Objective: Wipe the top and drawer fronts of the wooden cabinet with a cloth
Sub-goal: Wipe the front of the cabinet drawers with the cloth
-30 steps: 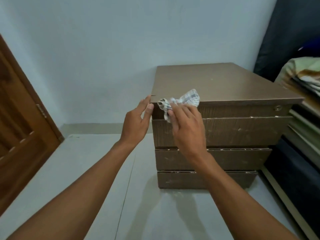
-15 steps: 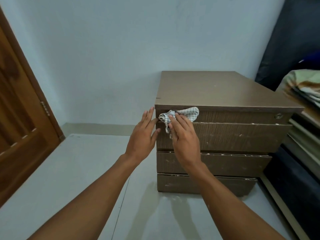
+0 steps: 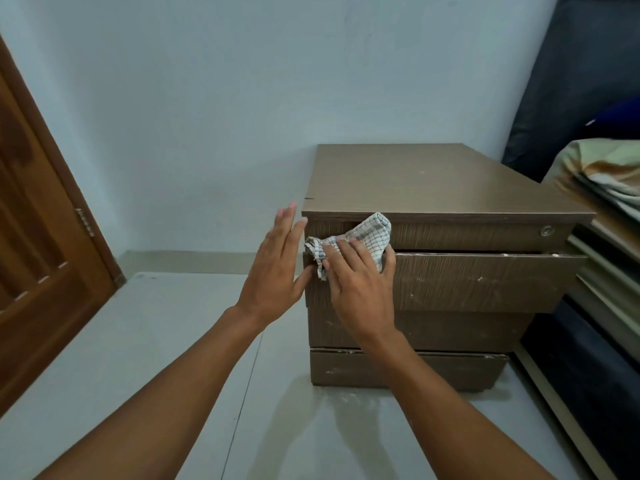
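The brown wooden cabinet [image 3: 446, 181] stands on the floor against the wall, with a flat top and several drawer fronts. My right hand [image 3: 360, 289] holds a bunched white checked cloth [image 3: 367, 230] against the left end of the top drawer front. A tail of the cloth hangs at the left corner. My left hand [image 3: 277, 268] is flat with straight fingers, and its thumb side touches the cabinet's left front corner. The second drawer front [image 3: 485, 282] juts out a little from the others.
A brown wooden door [image 3: 38, 244] is at the left. Pale floor [image 3: 166, 341] stretches in front of and to the left of the cabinet. Close on the cabinet's right are a dark upright mattress [image 3: 575, 81], folded bedding [image 3: 609, 171] and a low frame [image 3: 595, 289].
My right hand has brought the cloth down from the top's front edge onto the top drawer front. My left hand has slid down the left corner.
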